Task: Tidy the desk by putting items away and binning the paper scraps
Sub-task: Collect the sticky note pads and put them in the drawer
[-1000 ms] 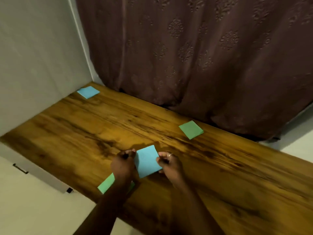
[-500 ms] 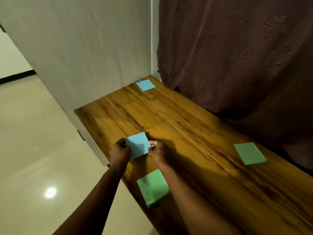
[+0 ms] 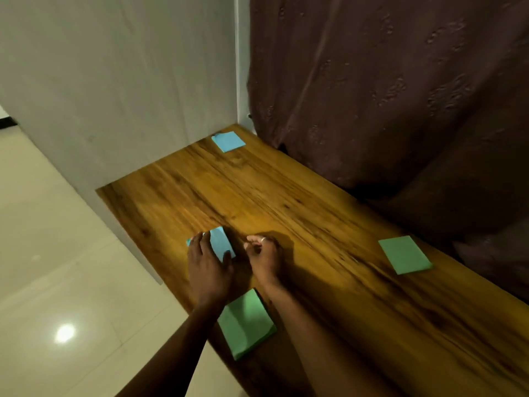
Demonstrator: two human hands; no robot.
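Blue note [image 3: 221, 243] gripped in left hand [image 3: 208, 267]; right hand [image 3: 264, 257] loosely curled, empty. Three notes remain on counter [image 3: 315, 224]: twelve, three, six o'clock. No bin visible.

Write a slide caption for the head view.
Left hand gripping a blue sticky note over the wooden desk, right hand alongside, three more notes scattered.

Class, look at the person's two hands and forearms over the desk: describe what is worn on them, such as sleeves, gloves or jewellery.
Both forearms are bare, with no sleeves, gloves, watch or bracelet in view. The right hand wears a thin, light-coloured ring on one finger. The left hand shows no ring or other item on the side facing the camera.
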